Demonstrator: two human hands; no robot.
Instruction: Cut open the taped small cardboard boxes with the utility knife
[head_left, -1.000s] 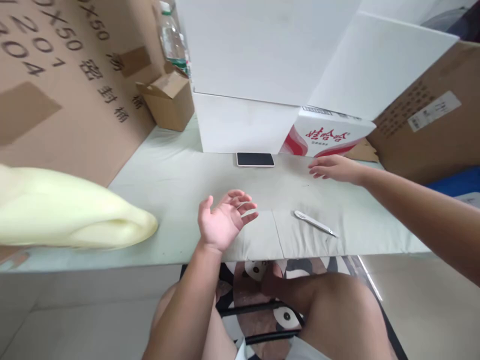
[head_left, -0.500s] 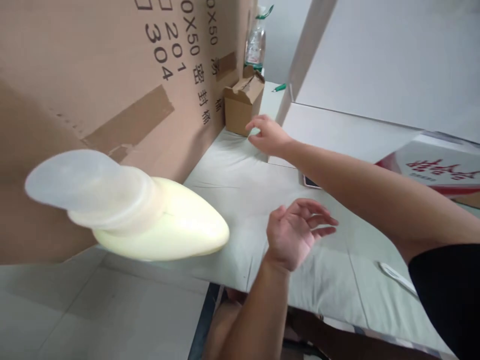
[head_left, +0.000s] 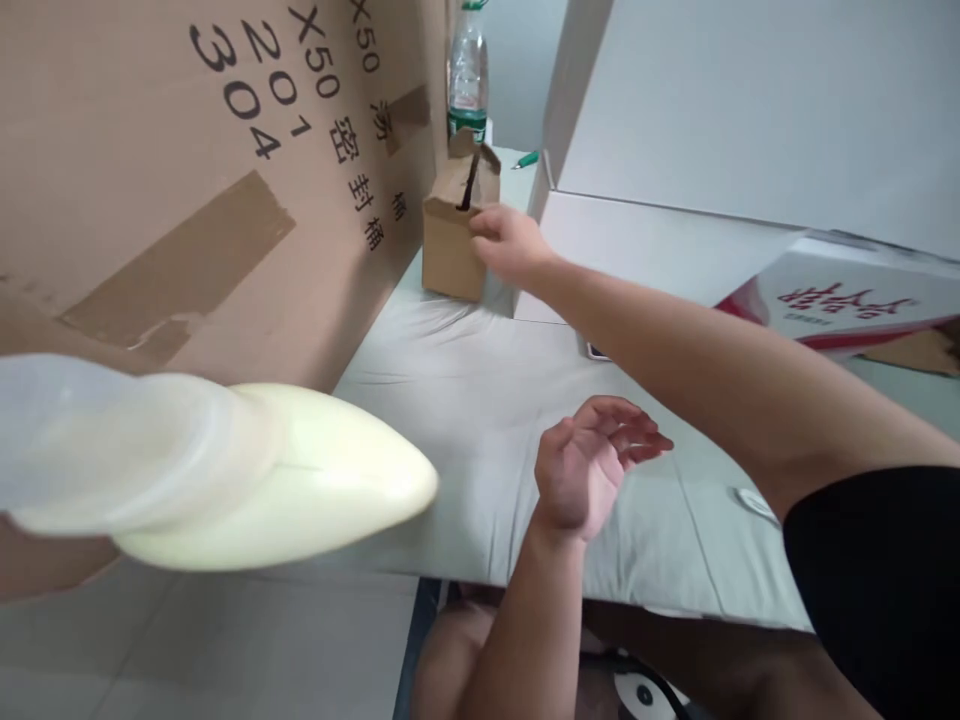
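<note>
My right hand (head_left: 510, 243) reaches far across the bed-like padded surface, its fingers closed at the upper right corner of a small brown cardboard box (head_left: 452, 250). The box stands upright with its top flaps raised and a dark slit between them; what is inside is hidden. Nearer to me, my left hand (head_left: 589, 470) hovers over the light green sheet (head_left: 480, 420), palm up, fingers loosely curled and apart, holding nothing. Left of it, a large pale yellow, tapering object with a translucent whitish end (head_left: 300, 470) juts in close to the camera.
A large printed carton (head_left: 187, 200) walls off the left. Behind the small box stand a plastic bottle with a green label (head_left: 469, 80) and a green pen (head_left: 526, 160). White panels (head_left: 720, 110) rise on the right, with a red and white carton (head_left: 832, 300). A phone edge (head_left: 596, 352) peeks from under my right arm.
My right hand has moved forward onto the small box and its fingers have closed at the corner. The left hand stays nearly in place. The view has shifted, so the surroundings sit further left.
</note>
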